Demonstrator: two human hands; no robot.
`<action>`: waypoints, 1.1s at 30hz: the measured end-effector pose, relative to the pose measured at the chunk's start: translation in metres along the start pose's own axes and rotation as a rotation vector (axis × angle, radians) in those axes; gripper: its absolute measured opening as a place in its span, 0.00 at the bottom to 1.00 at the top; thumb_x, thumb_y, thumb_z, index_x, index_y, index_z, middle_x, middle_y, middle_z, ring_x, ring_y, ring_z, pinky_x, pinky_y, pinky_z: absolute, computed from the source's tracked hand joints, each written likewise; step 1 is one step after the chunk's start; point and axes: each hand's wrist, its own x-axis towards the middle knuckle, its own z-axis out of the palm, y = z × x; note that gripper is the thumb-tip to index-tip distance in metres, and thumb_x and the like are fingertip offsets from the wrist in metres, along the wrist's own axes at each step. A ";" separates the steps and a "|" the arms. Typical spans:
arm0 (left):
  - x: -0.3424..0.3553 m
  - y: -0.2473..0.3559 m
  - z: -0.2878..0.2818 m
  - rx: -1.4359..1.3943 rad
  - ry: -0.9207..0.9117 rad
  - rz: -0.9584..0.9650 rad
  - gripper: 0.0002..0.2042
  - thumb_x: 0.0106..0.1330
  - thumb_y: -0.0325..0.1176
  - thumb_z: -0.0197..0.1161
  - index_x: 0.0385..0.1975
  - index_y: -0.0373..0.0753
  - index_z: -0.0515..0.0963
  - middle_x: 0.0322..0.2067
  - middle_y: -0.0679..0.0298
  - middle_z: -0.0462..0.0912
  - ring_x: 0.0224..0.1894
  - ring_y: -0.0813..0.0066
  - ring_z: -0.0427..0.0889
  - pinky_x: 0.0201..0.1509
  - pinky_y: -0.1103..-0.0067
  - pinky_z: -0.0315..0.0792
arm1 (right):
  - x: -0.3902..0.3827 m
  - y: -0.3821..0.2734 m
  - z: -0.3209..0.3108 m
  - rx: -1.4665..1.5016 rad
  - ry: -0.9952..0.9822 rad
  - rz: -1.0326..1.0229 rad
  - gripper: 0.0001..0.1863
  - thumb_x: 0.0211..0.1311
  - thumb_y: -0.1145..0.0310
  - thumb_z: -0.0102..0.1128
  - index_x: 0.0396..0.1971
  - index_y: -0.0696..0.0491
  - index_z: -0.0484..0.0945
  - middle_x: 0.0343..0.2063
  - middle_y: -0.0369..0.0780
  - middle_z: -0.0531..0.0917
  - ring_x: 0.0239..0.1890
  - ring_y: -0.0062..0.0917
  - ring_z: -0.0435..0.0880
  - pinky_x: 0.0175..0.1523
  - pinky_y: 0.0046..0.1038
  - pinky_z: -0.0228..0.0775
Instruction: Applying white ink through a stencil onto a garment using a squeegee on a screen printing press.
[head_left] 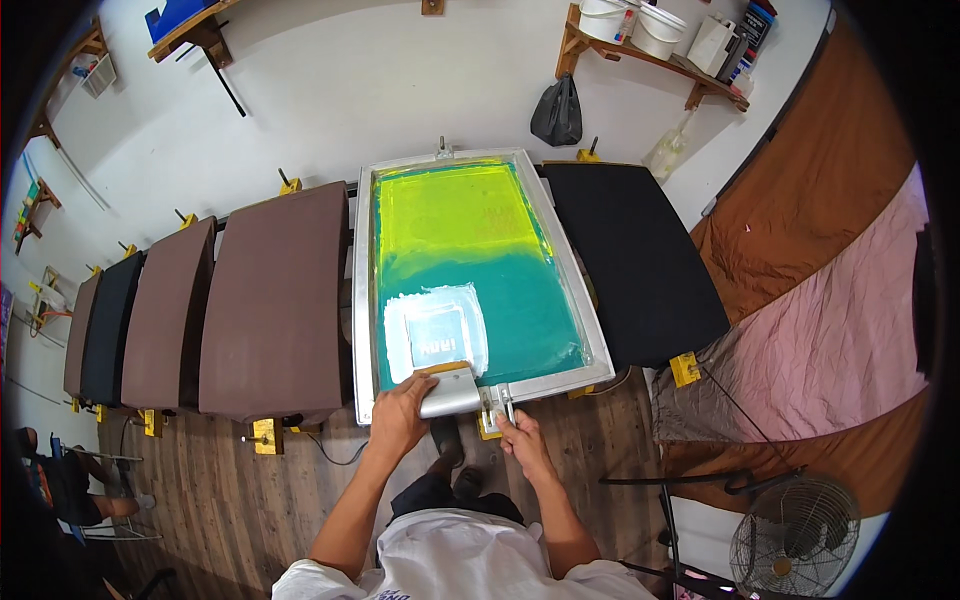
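In front of me lies a screen printing frame (597,345) with a silver metal rim and teal mesh. Fluorescent yellow ink (450,215) covers its far part, and a white ink patch (403,335) surrounds a pale square stencil at the near left. My left hand (398,418) is closed on a squeegee (452,393) with a silver holder and an orange-brown blade edge, held at the frame's near rim. My right hand (524,443) is closed around a small metal clamp lever (507,408) at the middle of that near rim.
Brown-covered boards (275,300) stand in a row to the left, with yellow clamps (265,437) beneath. A black-covered board (630,265) adjoins the frame on the right. White buckets (657,32) sit on a wall shelf, a fan (795,540) stands at lower right, and a person's legs (85,490) show at lower left.
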 end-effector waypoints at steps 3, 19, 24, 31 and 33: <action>0.000 0.001 -0.002 -0.002 -0.008 0.006 0.29 0.44 0.21 0.70 0.52 0.41 0.78 0.54 0.60 0.81 0.50 0.57 0.82 0.52 0.65 0.76 | 0.002 0.009 0.001 -0.097 0.051 -0.049 0.12 0.70 0.59 0.59 0.31 0.51 0.76 0.18 0.27 0.69 0.17 0.10 0.62 0.21 0.18 0.54; -0.003 0.005 -0.004 0.002 0.018 0.003 0.27 0.46 0.23 0.70 0.51 0.43 0.77 0.53 0.60 0.81 0.48 0.55 0.83 0.50 0.64 0.76 | 0.010 0.030 0.002 -0.608 0.270 -0.429 0.21 0.70 0.52 0.57 0.26 0.56 0.72 0.14 0.35 0.70 0.18 0.20 0.69 0.24 0.30 0.61; -0.004 0.006 -0.004 0.001 0.017 0.003 0.27 0.46 0.21 0.67 0.52 0.43 0.77 0.53 0.59 0.81 0.48 0.53 0.83 0.50 0.63 0.77 | 0.004 0.020 0.005 -0.649 0.284 -0.439 0.25 0.70 0.49 0.54 0.26 0.59 0.70 0.16 0.44 0.71 0.21 0.30 0.72 0.30 0.36 0.64; -0.005 0.008 -0.006 0.011 0.021 0.014 0.29 0.45 0.18 0.64 0.52 0.43 0.76 0.54 0.58 0.80 0.48 0.52 0.83 0.51 0.64 0.78 | -0.001 0.010 0.009 -0.664 0.284 -0.416 0.27 0.70 0.48 0.53 0.27 0.61 0.68 0.23 0.53 0.73 0.27 0.45 0.73 0.35 0.41 0.65; -0.006 0.007 -0.004 0.004 0.027 0.015 0.29 0.45 0.17 0.64 0.52 0.43 0.76 0.54 0.58 0.80 0.48 0.52 0.83 0.51 0.64 0.79 | -0.001 0.009 0.010 -0.665 0.284 -0.397 0.27 0.70 0.48 0.53 0.27 0.61 0.69 0.24 0.54 0.74 0.29 0.48 0.74 0.36 0.41 0.66</action>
